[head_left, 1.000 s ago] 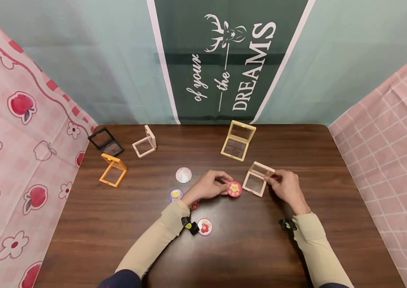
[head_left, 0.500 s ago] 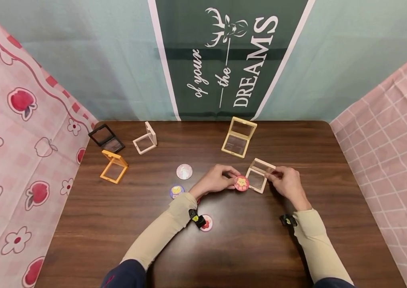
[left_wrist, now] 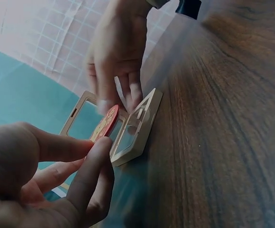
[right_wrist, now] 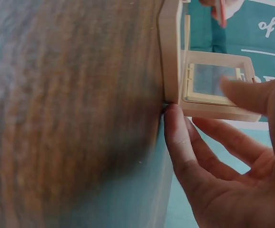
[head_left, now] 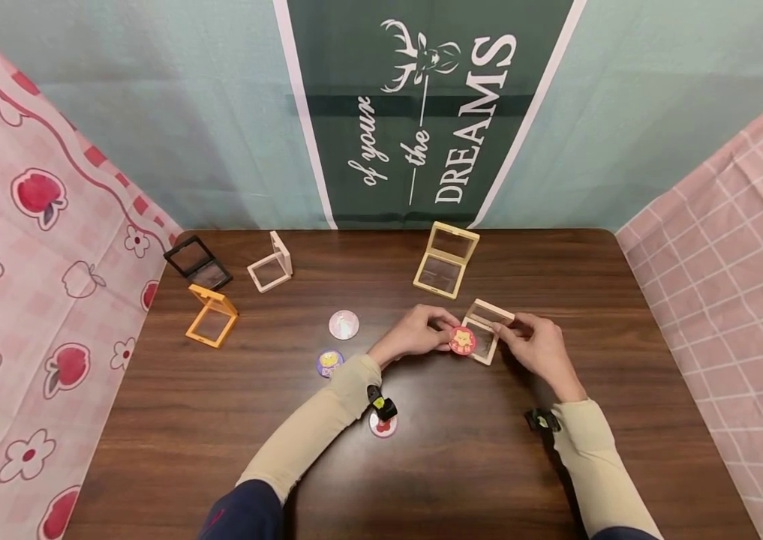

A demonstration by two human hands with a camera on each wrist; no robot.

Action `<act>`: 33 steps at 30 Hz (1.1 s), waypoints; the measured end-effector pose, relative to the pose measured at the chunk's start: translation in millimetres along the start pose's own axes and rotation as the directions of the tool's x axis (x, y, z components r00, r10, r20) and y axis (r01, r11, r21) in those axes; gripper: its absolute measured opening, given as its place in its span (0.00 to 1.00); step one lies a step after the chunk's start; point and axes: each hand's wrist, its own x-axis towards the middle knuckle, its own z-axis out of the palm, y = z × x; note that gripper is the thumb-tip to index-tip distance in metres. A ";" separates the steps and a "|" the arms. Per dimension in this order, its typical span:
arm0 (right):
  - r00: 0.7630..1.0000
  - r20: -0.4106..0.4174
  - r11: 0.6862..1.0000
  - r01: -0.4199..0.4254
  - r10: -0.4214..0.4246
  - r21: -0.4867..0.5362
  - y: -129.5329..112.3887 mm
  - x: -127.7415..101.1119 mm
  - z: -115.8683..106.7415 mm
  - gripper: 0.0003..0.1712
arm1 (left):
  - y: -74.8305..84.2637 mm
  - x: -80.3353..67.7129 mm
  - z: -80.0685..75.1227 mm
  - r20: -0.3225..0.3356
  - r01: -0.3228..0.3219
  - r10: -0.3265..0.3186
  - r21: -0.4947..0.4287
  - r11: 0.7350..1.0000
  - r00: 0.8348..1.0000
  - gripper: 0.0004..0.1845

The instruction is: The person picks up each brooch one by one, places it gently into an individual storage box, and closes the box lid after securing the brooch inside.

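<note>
Beside the open frame case (head_left: 485,331), my left hand (head_left: 418,335) is pinching the red badge (left_wrist: 107,121), edge-on in its wrist view; my right hand (head_left: 538,346) is gripping the case's lid.

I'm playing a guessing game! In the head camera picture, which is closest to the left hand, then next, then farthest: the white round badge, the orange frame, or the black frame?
From the left hand:
1. White round badge, just to its left.
2. Orange frame, farther left.
3. Black frame, at the far left corner of the table.
</note>
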 end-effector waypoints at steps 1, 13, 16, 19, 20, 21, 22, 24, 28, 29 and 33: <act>1.000 0.008 1.000 -0.005 0.005 0.007 -0.6 -0.2 -1.2 0.15 | 0.3 1.1 0.3 -0.006 0.005 -0.005 -0.002 1.000 1.000 0.07; 0.988 0.120 0.978 -0.115 0.095 0.174 -8.8 2.2 -10.2 0.36 | 4.0 13.8 3.6 -0.024 0.045 -0.045 0.002 0.999 0.999 0.07; 0.986 0.124 0.978 -0.128 0.108 0.167 -8.4 1.7 -10.8 0.37 | 5.1 16.5 5.5 -0.026 0.049 -0.048 0.030 0.998 0.999 0.07; 0.983 0.136 0.979 -0.141 0.121 0.147 -8.4 0.2 -11.2 0.38 | 5.3 18.6 8.3 -0.027 0.049 -0.047 0.074 0.996 0.999 0.07; 0.982 0.141 0.979 -0.145 0.125 0.145 -8.5 -0.4 -11.3 0.38 | 5.2 19.1 9.4 -0.024 0.049 -0.047 0.085 0.995 0.999 0.08; 0.981 0.145 0.979 -0.149 0.128 0.142 -8.8 -0.9 -11.4 0.38 | 5.4 19.3 10.5 -0.020 0.050 -0.048 0.087 0.995 0.999 0.08; 0.980 0.149 0.978 -0.152 0.131 0.142 -9.2 -1.3 -11.5 0.38 | 5.5 19.6 11.6 -0.016 0.049 -0.048 0.092 0.995 0.999 0.09; 0.979 0.153 0.977 -0.155 0.133 0.144 -9.9 -1.9 -11.7 0.38 | 6.2 20.1 13.5 -0.012 0.048 -0.047 0.094 0.994 0.999 0.09; 0.979 0.153 0.975 -0.160 0.137 0.154 -11.0 -1.9 -12.6 0.38 | 8.2 22.0 16.0 -0.016 0.053 -0.051 0.096 0.994 0.999 0.11; 0.978 0.153 0.975 -0.163 0.139 0.153 -11.1 -1.9 -13.0 0.38 | 8.6 22.6 16.6 -0.019 0.057 -0.055 0.101 0.993 0.998 0.11; 0.976 0.158 0.975 -0.172 0.149 0.143 -10.8 -1.5 -13.0 0.38 | 9.5 24.9 17.6 -0.029 0.073 -0.071 0.119 0.990 0.997 0.11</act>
